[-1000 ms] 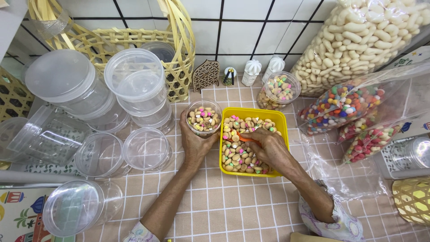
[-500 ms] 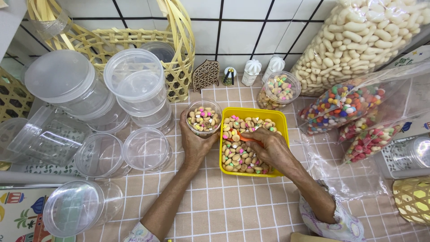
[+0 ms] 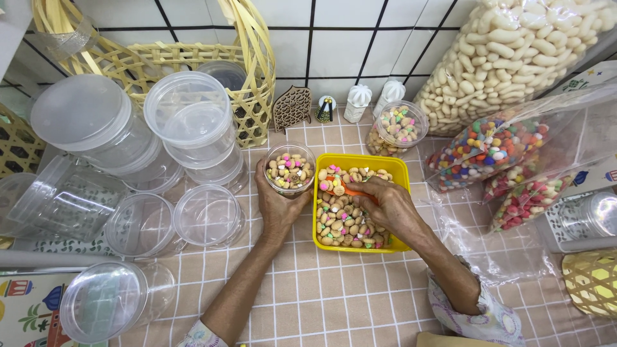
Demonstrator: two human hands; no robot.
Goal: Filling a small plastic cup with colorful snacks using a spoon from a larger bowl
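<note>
Small round clear plastic jar, upright, mouth open to the top, about half filled with small beige biscuits topped with pink, yellow and green icing. No long axis to speak of from this view, only the round rim. Standing near the middle of the tiled worktop, touching the left edge of the yellow rectangular tray. Left hand wrapped around the jar from below and from the side, fingers closed on its wall. Right hand resting inside the tray on the same iced biscuits, fingers clenched on an orange scoop; scoop lying roughly across the tray, its bowl pointing left toward the jar and just beside it. Tray long axis running from the near edge toward the far wall. Further left, many empty clear jars stacked and lying, before a woven bamboo basket. At the far right, bags of coloured candies and pale puffed snacks.
</note>
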